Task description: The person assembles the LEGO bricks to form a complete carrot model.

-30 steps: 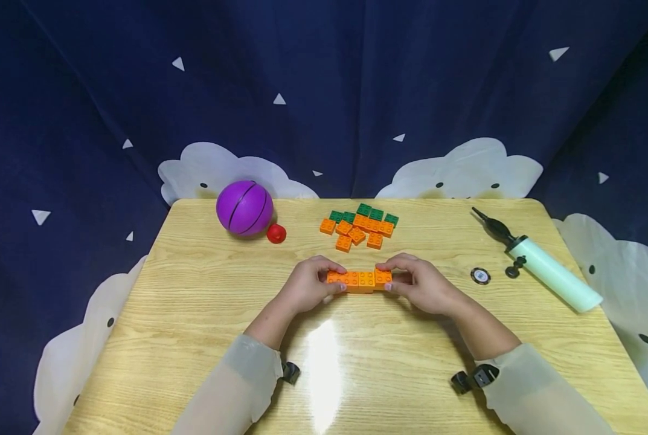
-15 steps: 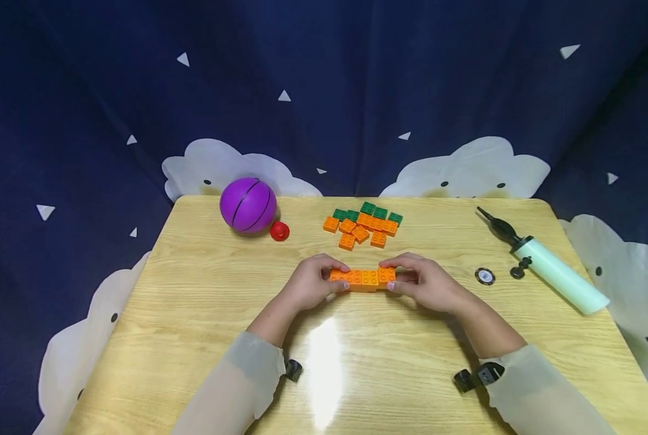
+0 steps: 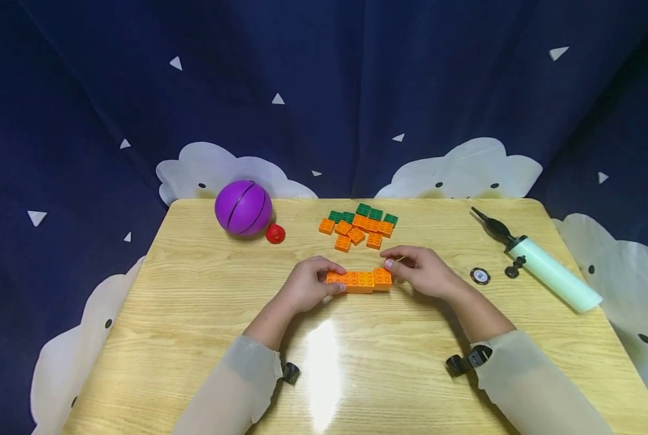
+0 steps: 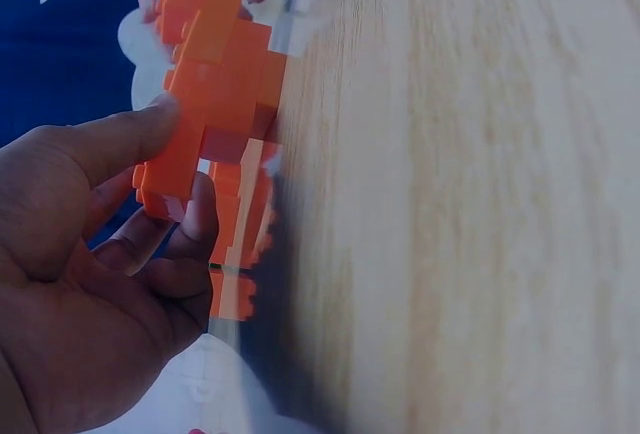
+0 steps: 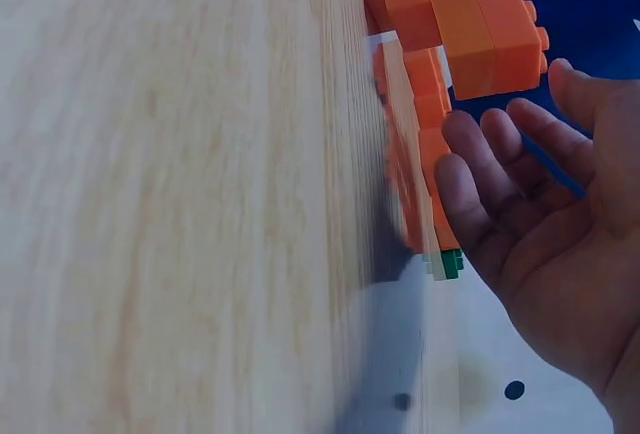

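A joined row of orange toy building bricks lies crosswise between the hands at mid-table. My left hand pinches its left end, thumb on the near side and fingers behind, as the left wrist view shows with the thumb across the studded orange assembly. The row is stepped, with a wider upper layer over a shorter base. Beside its right end my right hand has loosely bent fingers and holds nothing. In the right wrist view, the right thumb tip is close to the end brick.
Loose orange bricks and green bricks lie behind the row. A purple ball and small red object are back left. To the right are a poker chip, a black knobbed piece and a pale green hand pump.
My right hand has let go of the row's right end and moved slightly back and away to the right. The left hand keeps its grip on the left end.
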Demonstrator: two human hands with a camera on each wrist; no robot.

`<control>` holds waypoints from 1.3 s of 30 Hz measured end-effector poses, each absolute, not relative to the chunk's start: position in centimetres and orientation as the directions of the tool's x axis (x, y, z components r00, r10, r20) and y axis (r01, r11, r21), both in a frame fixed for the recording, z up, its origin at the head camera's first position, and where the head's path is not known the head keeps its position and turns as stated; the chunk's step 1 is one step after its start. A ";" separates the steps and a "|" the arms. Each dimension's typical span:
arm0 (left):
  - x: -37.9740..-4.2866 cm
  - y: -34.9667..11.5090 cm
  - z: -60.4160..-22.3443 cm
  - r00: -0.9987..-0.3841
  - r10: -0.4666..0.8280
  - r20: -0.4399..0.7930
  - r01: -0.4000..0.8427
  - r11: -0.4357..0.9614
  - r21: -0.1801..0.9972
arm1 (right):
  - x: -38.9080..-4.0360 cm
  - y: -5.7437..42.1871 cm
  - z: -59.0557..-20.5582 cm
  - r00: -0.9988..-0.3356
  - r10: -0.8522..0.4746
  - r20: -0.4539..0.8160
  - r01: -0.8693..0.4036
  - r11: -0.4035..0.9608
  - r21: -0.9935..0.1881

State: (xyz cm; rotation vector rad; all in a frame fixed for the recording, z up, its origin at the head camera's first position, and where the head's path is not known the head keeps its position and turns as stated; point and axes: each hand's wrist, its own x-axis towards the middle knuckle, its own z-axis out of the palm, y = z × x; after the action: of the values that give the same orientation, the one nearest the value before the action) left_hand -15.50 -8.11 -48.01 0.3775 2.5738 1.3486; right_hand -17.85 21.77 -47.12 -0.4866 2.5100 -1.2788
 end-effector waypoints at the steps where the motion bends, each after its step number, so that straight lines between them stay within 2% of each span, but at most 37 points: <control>1: -15.5 -8.1 -48.0 -0.945 0.320 -0.067 0.126 0.547 0.828 | -18.0 21.7 -47.2 -0.908 -0.409 -0.088 -0.172 0.557 -0.812; 11: -15.5 -8.0 -48.1 -0.944 0.321 -0.071 0.120 0.539 0.834 | -19.2 21.0 -47.5 -0.948 -0.315 -0.042 -0.174 0.625 -0.761; 26: -15.5 -8.1 -48.0 -0.946 0.315 -0.079 0.111 0.542 0.833 | -21.5 19.9 -48.4 -0.948 -0.318 0.028 -0.252 0.689 -0.679; 39: -15.4 -8.2 -47.9 -0.945 0.318 -0.080 0.116 0.552 0.826 | -22.5 19.2 -48.9 -0.948 -0.317 0.014 -0.255 0.735 -0.628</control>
State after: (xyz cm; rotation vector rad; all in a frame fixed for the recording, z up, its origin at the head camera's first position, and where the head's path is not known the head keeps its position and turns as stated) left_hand -15.45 -8.15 -47.90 0.3650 2.5681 1.3417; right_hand -22.51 19.21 -48.94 -0.4688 2.8380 -1.0068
